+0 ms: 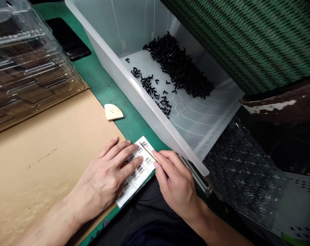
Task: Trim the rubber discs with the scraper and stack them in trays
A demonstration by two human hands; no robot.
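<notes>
- Left hand (107, 174): palm down, fingers spread flat and pressing on the label sheet (137, 171); forearm enters from the lower left across the cardboard sheet (47, 157); nothing is gripped, the fingers are open
- Right hand (177, 184): comes in from the lower right, thumb and forefinger pinched narrow on the upper right edge of the label sheet, where a thin strip lifts from it
- Label sheet: white, printed with rows of small rectangular labels in black characters; it lies at the near edge of the table (106, 89), partly on the cardboard's right corner and partly on the green surface
- Translucent plastic bin (114, 58): just beyond the label sheet, holds a heap of small black cylindrical parts (178, 65)
- Small cream wedge-shaped piece (113, 112): rests at the cardboard's right edge, apart from both hands
</notes>
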